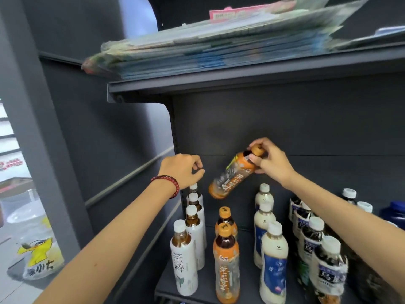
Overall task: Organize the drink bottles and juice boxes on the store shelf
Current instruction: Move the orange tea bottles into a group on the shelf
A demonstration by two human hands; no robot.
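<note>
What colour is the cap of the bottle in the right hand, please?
The tea bottle has an orange cap; the head view shows it.

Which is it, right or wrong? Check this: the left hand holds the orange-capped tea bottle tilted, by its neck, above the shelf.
Wrong hand. The head view shows the right hand holding the orange-capped tea bottle tilted, by its neck, above the shelf.

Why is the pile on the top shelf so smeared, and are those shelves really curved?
Head view: the stacked packets on the upper shelf are smeared, probably by head motion; the tilted orange-capped bottle in the right hand is slightly blurred too; the wide-angle lens bows straight shelf edges; light is brightest at the left edge.
</note>
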